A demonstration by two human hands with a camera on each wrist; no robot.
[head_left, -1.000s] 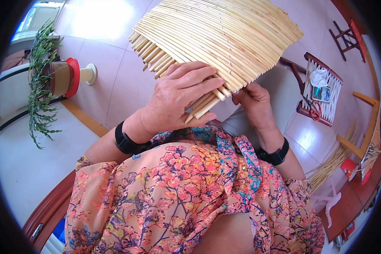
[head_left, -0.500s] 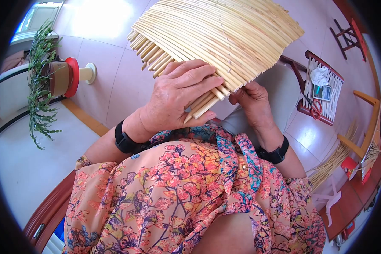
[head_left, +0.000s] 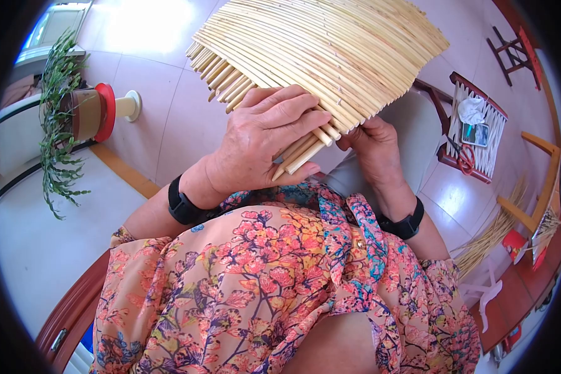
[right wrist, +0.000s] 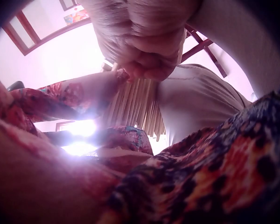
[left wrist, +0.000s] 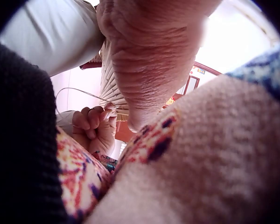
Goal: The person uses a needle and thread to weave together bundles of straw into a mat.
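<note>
A mat of pale straw-coloured stalks [head_left: 330, 50], stitched side by side, fills the top centre of the head view. My left hand [head_left: 262, 134] grips its near corner, fingers over the top and thumb below, with several loose stalk ends [head_left: 305, 156] sticking out under the palm. My right hand [head_left: 377, 149] is at the mat's near right edge, fingertips pinched together and partly hidden beneath it. In the left wrist view a thin thread [left wrist: 79, 89] loops from the right hand's fingertips [left wrist: 111, 107] beside the stalks.
At the right, a woven-top stool [head_left: 480, 137] holds red-handled scissors [head_left: 465, 159], a small tray [head_left: 475, 134] and crumpled white material [head_left: 471, 111]. Loose straw [head_left: 495, 240] lies below it. A potted plant [head_left: 62, 124] stands at the left, and a dark folding stool [head_left: 511, 59] at the upper right.
Both hands keep nearly the same places on the mat. The right hand has shifted only slightly at the edge.
</note>
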